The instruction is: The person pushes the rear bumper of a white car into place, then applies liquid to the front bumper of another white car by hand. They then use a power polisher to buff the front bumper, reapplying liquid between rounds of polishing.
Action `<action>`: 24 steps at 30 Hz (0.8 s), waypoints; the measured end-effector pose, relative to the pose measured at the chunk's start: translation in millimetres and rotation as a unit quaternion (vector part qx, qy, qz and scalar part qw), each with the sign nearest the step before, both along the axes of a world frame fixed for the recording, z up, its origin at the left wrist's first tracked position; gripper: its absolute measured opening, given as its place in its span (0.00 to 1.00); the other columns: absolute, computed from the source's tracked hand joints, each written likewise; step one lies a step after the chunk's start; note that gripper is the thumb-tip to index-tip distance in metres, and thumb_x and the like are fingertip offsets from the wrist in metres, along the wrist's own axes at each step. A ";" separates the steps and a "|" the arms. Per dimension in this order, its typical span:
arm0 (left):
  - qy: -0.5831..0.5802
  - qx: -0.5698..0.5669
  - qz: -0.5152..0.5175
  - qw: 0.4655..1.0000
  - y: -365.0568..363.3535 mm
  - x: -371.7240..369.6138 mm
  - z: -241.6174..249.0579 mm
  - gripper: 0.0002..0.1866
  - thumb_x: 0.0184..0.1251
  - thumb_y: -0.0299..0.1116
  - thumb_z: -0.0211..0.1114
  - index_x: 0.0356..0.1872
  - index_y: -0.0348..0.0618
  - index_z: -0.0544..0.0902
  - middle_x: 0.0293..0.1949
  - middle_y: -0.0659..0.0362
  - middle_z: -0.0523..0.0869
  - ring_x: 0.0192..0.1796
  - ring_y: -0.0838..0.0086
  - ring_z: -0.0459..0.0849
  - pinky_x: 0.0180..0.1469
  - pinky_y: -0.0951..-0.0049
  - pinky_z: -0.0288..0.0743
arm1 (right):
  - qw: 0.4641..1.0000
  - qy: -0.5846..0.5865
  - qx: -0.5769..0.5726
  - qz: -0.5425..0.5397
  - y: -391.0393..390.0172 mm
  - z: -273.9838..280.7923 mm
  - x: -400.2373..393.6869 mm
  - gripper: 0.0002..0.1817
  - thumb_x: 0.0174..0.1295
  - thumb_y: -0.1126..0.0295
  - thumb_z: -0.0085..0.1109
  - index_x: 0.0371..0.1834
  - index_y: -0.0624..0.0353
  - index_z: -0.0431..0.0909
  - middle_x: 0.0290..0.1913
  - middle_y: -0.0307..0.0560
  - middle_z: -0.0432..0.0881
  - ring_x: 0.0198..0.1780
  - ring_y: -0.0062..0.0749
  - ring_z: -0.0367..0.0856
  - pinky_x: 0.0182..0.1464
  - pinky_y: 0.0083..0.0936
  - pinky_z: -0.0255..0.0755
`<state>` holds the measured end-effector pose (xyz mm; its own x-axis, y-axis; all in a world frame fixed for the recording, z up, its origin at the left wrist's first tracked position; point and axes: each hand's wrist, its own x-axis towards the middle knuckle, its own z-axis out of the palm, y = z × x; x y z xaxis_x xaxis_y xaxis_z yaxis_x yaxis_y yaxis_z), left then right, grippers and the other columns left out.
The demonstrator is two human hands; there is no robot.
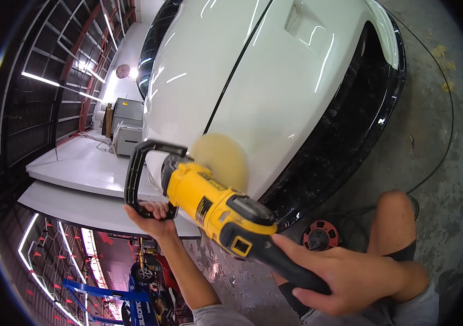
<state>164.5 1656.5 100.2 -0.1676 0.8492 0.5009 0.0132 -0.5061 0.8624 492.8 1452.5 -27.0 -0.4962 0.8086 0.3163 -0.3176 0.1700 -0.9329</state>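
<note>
Polisher (196,193), yellow: left hand (156,218) curled round loop handle (133,169), right hand (345,277) wrapped round rear grip (288,269). Yellow pad (223,157) against white bodywork (280,92).

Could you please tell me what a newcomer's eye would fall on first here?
The yellow and black power polisher at the centre likely stands out first, with the left hand on its black loop handle and the right hand round its black rear grip. Next come its blurred, round yellow pad and the glossy white car body filling the upper middle.
</note>
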 end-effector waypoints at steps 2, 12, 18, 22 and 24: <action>0.012 0.012 0.041 0.999 -4.6 -23.1 -3.0 0.34 0.65 0.69 0.52 0.13 0.49 0.68 0.07 0.66 0.61 0.11 0.78 0.60 0.19 0.77 0.56 | 1.000 0.001 0.004 0.006 11.2 -12.2 -20.9 0.43 0.62 0.68 0.53 0.75 0.68 0.40 0.28 0.65 0.80 0.28 0.57 0.82 0.36 0.40 0.77; -0.003 0.003 0.124 0.992 -14.6 -100.1 -2.1 0.32 0.65 0.68 0.56 0.17 0.49 0.68 0.11 0.67 0.62 0.11 0.80 0.61 0.17 0.78 0.57 | 0.994 -0.083 0.000 0.076 45.3 -24.1 -78.8 0.44 0.61 0.64 0.54 0.76 0.64 0.40 0.25 0.66 0.80 0.27 0.61 0.81 0.36 0.46 0.76; -0.005 0.023 0.034 0.999 -1.6 -60.8 -3.3 0.31 0.68 0.66 0.53 0.19 0.48 0.70 0.12 0.67 0.64 0.12 0.80 0.61 0.19 0.77 0.58 | 0.999 0.003 0.030 -0.010 20.4 -27.0 -59.5 0.44 0.61 0.68 0.56 0.76 0.65 0.40 0.32 0.69 0.80 0.31 0.60 0.82 0.39 0.44 0.76; 0.037 0.027 -0.058 0.997 8.7 -40.2 -5.2 0.34 0.69 0.68 0.48 0.18 0.47 0.69 0.09 0.66 0.62 0.12 0.78 0.60 0.21 0.77 0.56 | 0.998 -0.047 -0.029 -0.001 7.9 -6.3 -43.6 0.44 0.60 0.73 0.58 0.76 0.65 0.43 0.42 0.64 0.82 0.39 0.51 0.85 0.45 0.33 0.79; 0.057 0.030 -0.052 0.997 9.1 -48.9 -7.2 0.35 0.68 0.69 0.46 0.17 0.47 0.68 0.08 0.65 0.62 0.12 0.77 0.60 0.21 0.77 0.56 | 0.999 -0.034 -0.007 -0.039 2.9 -10.4 -51.4 0.43 0.60 0.73 0.58 0.76 0.65 0.44 0.41 0.63 0.82 0.38 0.50 0.85 0.44 0.33 0.79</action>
<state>115.6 1665.6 93.0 -0.0189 0.8268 0.5621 0.0531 -0.5606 0.8264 441.5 1455.4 -37.4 -0.4517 0.8495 0.2725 -0.2397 0.1787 -0.9543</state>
